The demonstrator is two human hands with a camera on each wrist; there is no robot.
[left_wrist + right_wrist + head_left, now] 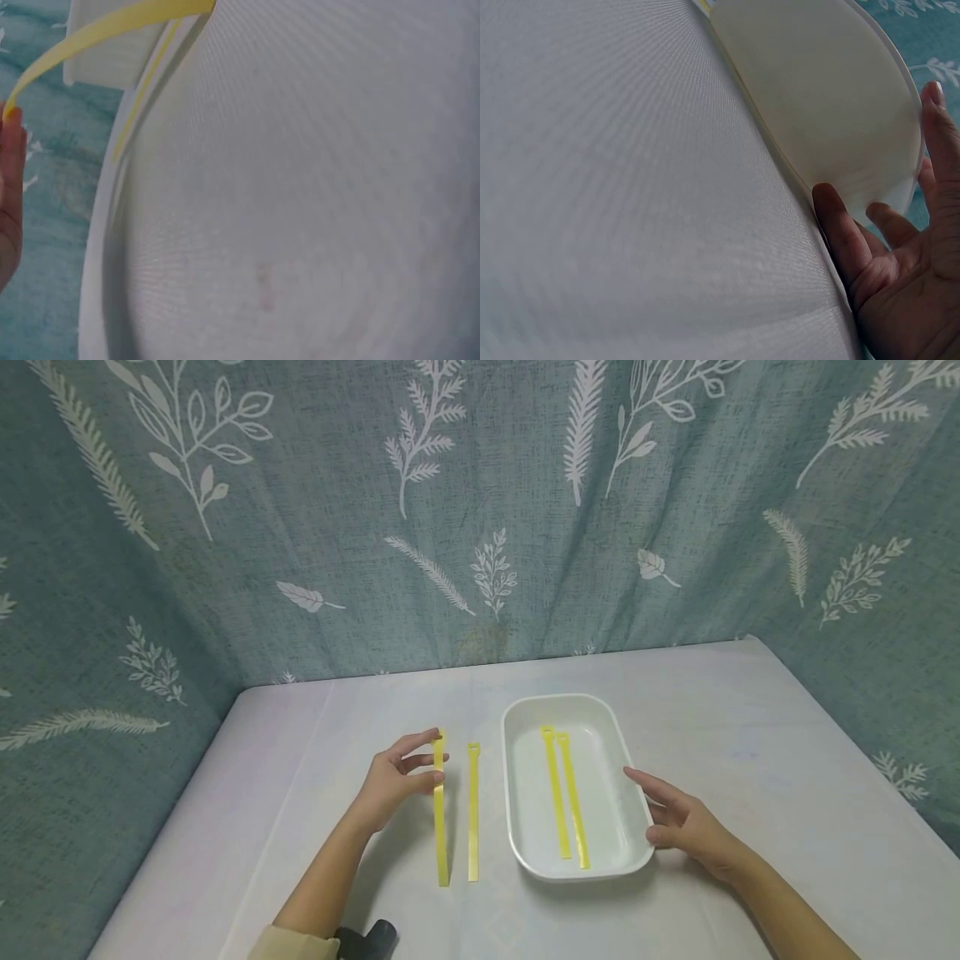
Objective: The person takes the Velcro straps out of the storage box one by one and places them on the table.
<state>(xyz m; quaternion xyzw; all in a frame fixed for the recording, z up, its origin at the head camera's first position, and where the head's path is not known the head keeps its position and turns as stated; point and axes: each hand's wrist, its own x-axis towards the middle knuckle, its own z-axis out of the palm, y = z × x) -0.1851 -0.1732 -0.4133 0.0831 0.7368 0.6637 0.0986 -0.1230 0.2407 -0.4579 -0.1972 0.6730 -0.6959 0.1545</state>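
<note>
My left hand (396, 779) pinches a flat yellow strap (440, 835) near its upper end, the strap lifted at a slant over the table. In the left wrist view this strap (112, 27) bows in a curve from the fingertips. Just right of it, a second yellow strap (473, 818) with a slotted head lies flat on the cloth. Two more yellow straps lie side by side in a white tray (512, 810). Against that tray's right side rests my right hand (693, 831), fingertips at the rim and outer wall (817, 112), fingers loosely bent.
A white cloth (750, 727) covers the table. Teal leaf-patterned curtains (480, 485) hang behind it and at both sides. Near the left sleeve, a dark cylindrical object (381, 937) shows at the bottom edge.
</note>
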